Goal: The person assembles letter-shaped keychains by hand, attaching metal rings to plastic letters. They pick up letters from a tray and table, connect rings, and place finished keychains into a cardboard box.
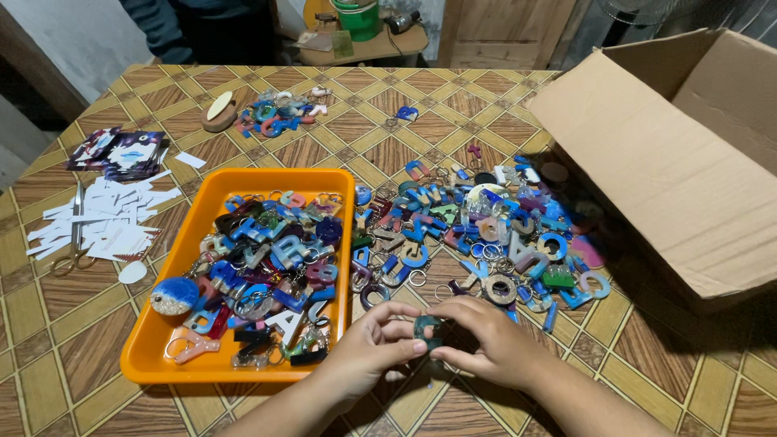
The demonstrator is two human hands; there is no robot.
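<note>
Squarely between both hands [437, 340], keychain piece [426, 327].

place: home craft table | signs: patterned tablecloth [405, 121], keychain-letter pile [486, 226], orange tray [154, 356], cardboard box [672, 162]

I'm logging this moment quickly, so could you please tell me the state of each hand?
Left hand: closed, pinching a small dark teal keychain piece.
Right hand: closed on the same piece from the other side.
</note>
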